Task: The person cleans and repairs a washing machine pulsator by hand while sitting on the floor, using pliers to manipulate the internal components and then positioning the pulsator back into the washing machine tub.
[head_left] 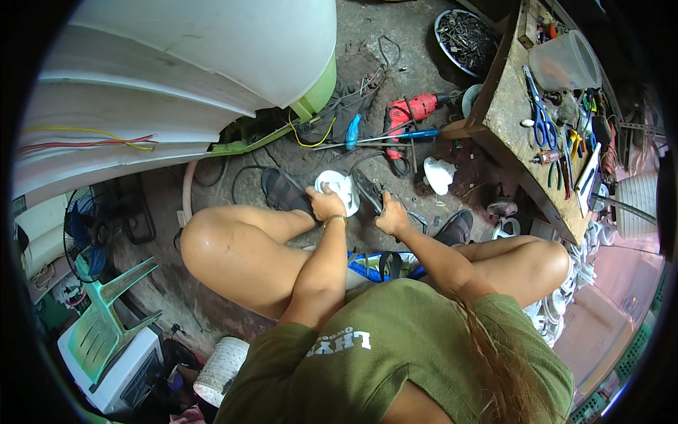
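Note:
My left hand (327, 203) is closed on the edge of a round white plastic part (346, 186), which has a raised shape on its face. Held low over the floor, it is between my sandalled feet. Just to its right, my right hand (390, 215) is wrapped round a long dark tool (366, 188), pointing away from me; its exact kind is hard to make out. Beyond my right hand, another white plastic part (438, 175) with a flared shape rests on the floor. The red power drill (414, 116) lies farther off, with a blue-handled screwdriver (418, 134) across it.
A wooden bench (519, 141) at the right bears blue scissors (542, 120), pliers and a clear tub (565, 61). Behind it is a basin (439, 37) of small metal pieces. A large white-and-green casing (212, 63) fills the far left. A green chair (106, 311) stands left.

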A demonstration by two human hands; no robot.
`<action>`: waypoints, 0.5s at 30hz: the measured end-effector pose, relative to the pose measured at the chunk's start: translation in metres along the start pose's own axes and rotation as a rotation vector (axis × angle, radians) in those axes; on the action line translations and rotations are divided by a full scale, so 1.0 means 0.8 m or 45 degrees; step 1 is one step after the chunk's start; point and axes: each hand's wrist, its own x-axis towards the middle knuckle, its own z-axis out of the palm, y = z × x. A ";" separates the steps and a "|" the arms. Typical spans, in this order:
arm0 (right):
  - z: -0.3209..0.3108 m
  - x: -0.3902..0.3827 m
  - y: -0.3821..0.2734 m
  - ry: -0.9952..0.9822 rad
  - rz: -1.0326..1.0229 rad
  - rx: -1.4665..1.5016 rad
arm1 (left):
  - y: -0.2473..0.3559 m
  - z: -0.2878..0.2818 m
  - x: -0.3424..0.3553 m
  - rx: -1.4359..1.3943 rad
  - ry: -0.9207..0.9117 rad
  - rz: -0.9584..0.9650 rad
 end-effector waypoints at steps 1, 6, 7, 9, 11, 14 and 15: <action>0.001 0.002 0.003 0.012 -0.024 0.019 | 0.003 0.000 0.001 0.023 0.007 0.018; 0.017 -0.004 0.010 0.091 -0.050 0.167 | 0.004 0.001 -0.009 0.061 0.026 0.093; 0.021 -0.006 0.017 0.126 -0.066 0.173 | 0.005 0.000 -0.008 0.050 -0.014 0.093; 0.019 0.000 0.017 0.126 -0.046 0.145 | 0.005 -0.002 0.001 0.009 -0.008 0.073; 0.003 0.014 0.012 0.155 0.063 0.157 | 0.023 -0.002 -0.007 -0.123 -0.030 0.077; -0.005 0.011 -0.016 0.098 0.281 0.185 | 0.004 0.009 0.022 -0.191 -0.002 0.248; -0.008 0.012 -0.021 0.126 0.287 0.128 | 0.012 0.010 0.021 -0.239 -0.034 0.148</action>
